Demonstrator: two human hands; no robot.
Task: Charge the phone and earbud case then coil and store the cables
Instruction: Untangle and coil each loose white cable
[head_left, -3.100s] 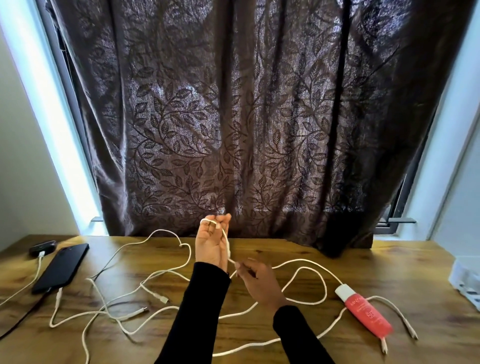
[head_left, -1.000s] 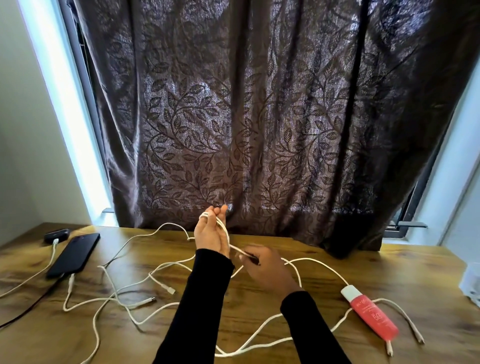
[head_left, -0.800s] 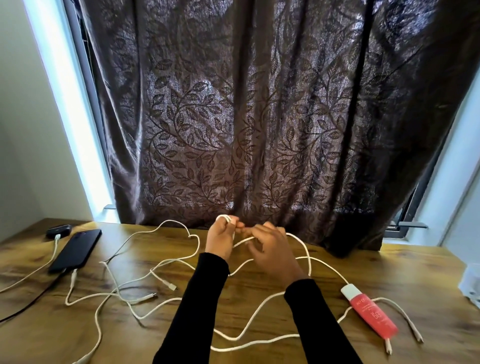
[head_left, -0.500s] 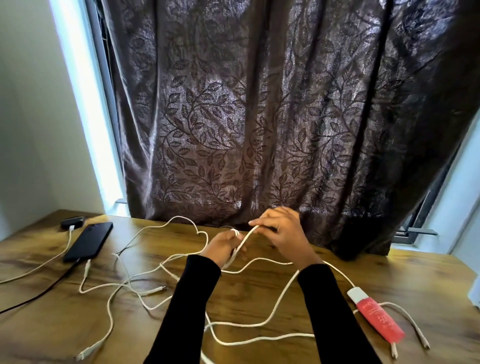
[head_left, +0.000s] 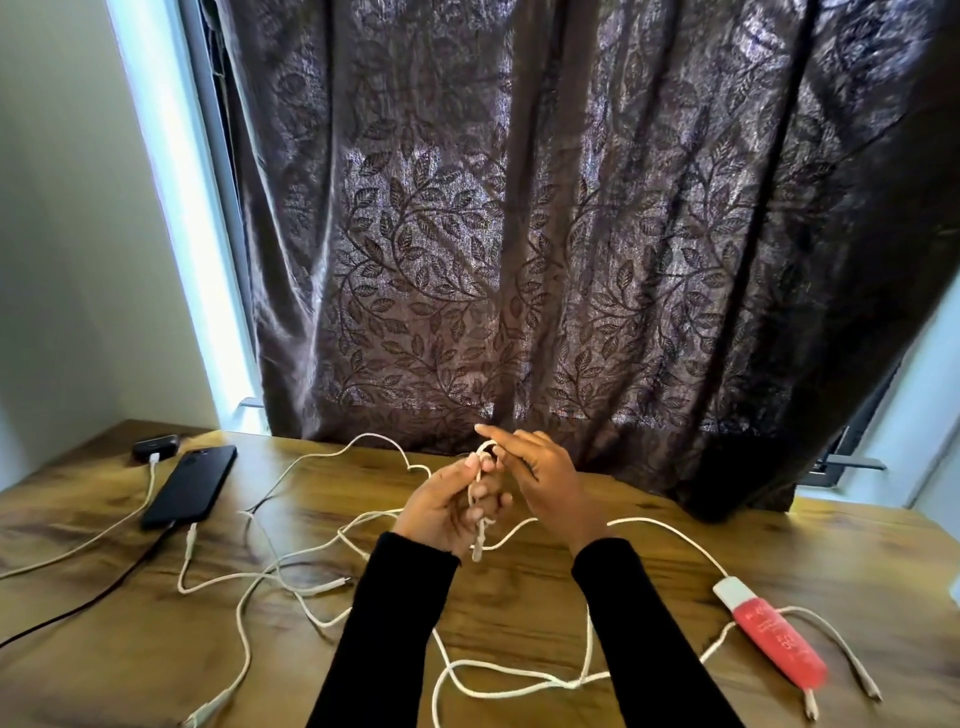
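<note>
My left hand (head_left: 447, 506) is raised over the wooden desk (head_left: 675, 561) with a white cable (head_left: 480, 491) wound in small loops around its fingers; the plug end hangs below the palm. My right hand (head_left: 545, 478) pinches the same cable at the top of the loops. The rest of that cable trails loose across the desk. A black phone (head_left: 189, 486) lies at the far left with a cable in its near end. Behind it sits a small black earbud case (head_left: 155, 447) with a white plug in it.
Several loose white cables (head_left: 270, 577) sprawl over the left and middle of the desk. A red tube with a white cap (head_left: 769, 636) lies at the right on a cable. A dark leaf-patterned curtain (head_left: 545, 234) hangs behind the desk.
My right hand has carried the cable up and over my left hand's fingers, adding loops. The slack on the desk has shortened and the camera has turned slightly left.
</note>
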